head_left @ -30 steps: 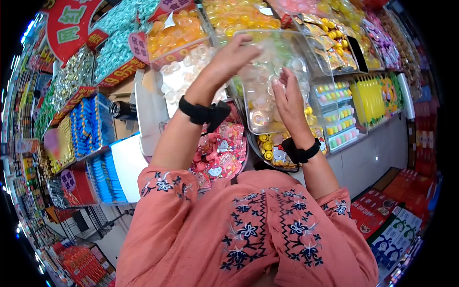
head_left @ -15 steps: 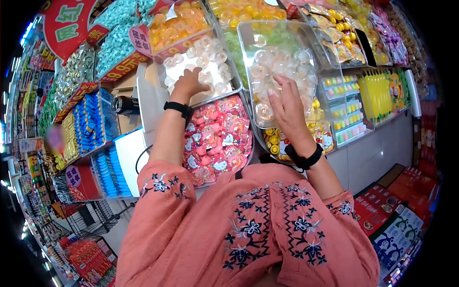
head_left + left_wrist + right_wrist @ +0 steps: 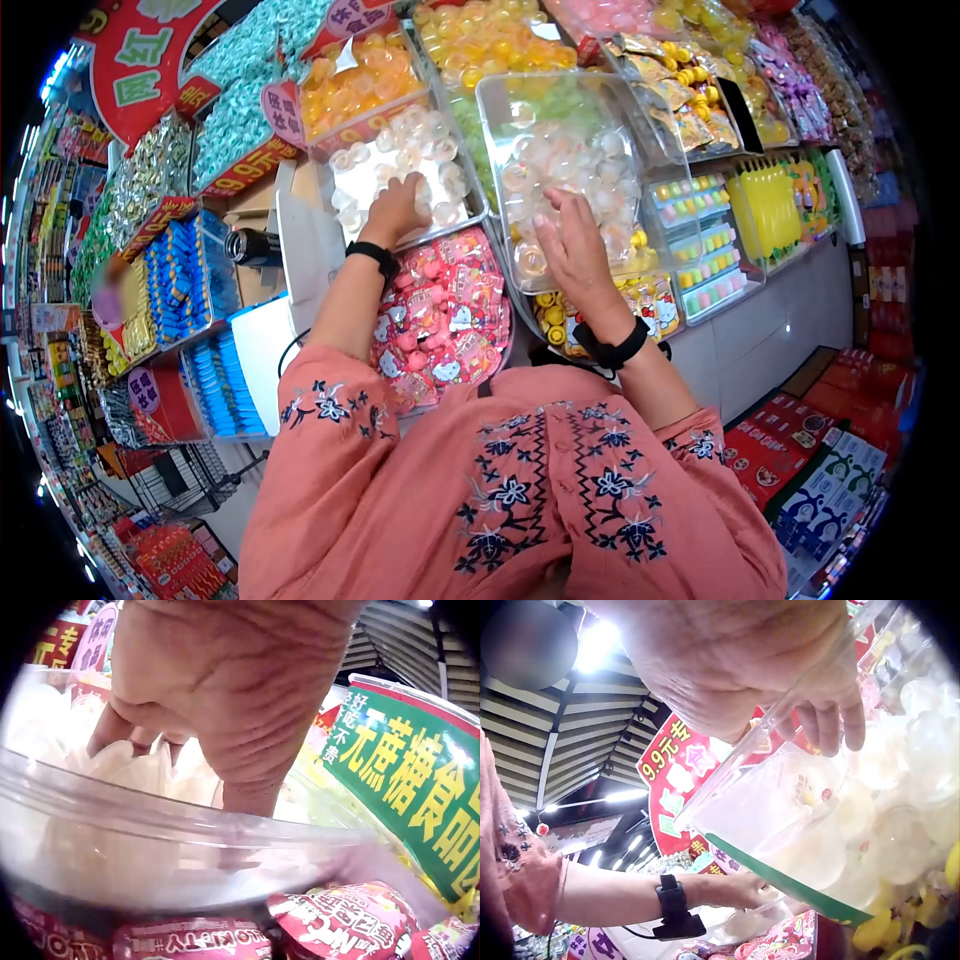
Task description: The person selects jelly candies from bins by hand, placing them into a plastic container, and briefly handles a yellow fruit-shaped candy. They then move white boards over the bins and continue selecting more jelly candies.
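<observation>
My left hand point(image 3: 398, 210) reaches down into a clear bin point(image 3: 480, 214) of whitish jelly cups point(image 3: 435, 125). In the left wrist view its fingers point(image 3: 112, 731) point down among pale cups point(image 3: 146, 769), their tips hidden; I cannot tell whether they grip any. The thumb shows apart from them, just inside the bin wall. At the right, a clear box point(image 3: 490, 100) full of similar jelly cups point(image 3: 600, 150) stands over other goods. My right hand point(image 3: 572, 245) lies over its near part, fingers loosely extended. In the right wrist view these fingers point(image 3: 829, 727) hang inside the box wall, beside the cups.
Pink Hello Kitty packets point(image 3: 445, 310) fill a rounded bin in front. Yellow-capped packets point(image 3: 560, 320) sit under the clear box. Orange jelly cups point(image 3: 365, 85) lie behind, pastel sweets point(image 3: 700, 240) to the right. A dark bottle point(image 3: 255, 240) lies left of a white panel point(image 3: 305, 235).
My left hand has moved from above the right-hand box leftward and down into the bin of whitish cups, its fingers now deeper among them. My right hand stays at the box.
</observation>
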The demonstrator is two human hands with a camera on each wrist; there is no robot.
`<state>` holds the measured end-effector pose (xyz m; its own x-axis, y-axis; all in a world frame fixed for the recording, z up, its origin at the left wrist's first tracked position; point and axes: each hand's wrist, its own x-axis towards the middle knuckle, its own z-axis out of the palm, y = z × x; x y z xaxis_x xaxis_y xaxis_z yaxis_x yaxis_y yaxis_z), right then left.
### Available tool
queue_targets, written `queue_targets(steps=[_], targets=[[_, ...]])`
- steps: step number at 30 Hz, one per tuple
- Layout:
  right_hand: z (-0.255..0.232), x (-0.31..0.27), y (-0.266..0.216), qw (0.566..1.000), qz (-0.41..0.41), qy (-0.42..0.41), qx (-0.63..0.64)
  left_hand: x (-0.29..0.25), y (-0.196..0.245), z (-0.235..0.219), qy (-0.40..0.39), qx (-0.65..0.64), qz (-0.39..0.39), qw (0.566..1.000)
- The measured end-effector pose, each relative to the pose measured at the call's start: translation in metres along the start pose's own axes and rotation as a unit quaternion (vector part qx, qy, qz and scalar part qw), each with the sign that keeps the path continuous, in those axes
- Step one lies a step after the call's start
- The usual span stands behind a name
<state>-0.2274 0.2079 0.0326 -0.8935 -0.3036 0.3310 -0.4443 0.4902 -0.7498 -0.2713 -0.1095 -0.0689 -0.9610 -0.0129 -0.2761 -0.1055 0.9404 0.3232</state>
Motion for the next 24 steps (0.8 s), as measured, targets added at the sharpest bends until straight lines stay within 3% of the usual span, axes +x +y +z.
queue_targets(steps=[5, 11, 14, 20, 24], targets=[[-0.002, 0.001, -0.004, 1.000, -0.001, 0.005, 0.008, 0.017, -0.023, 0.005, 0.006, -0.048, -0.026, 0.998], [-0.003, 0.000, -0.008, 1.000, 0.006, -0.001, 0.003, 0.012, 0.004, 0.006, 0.011, 0.007, -0.023, 1.000], [-0.002, 0.000, -0.006, 1.000, -0.004, 0.004, -0.001, 0.020, -0.006, 0.014, 0.012, -0.015, -0.031, 0.999], [-0.001, -0.001, -0.004, 1.000, -0.003, 0.007, -0.005, 0.028, -0.028, 0.028, 0.091, -0.193, -0.046, 0.976], [-0.001, -0.002, -0.003, 1.000, -0.009, 0.003, -0.008, 0.016, -0.013, 0.000, 0.022, -0.324, -0.108, 0.939]])
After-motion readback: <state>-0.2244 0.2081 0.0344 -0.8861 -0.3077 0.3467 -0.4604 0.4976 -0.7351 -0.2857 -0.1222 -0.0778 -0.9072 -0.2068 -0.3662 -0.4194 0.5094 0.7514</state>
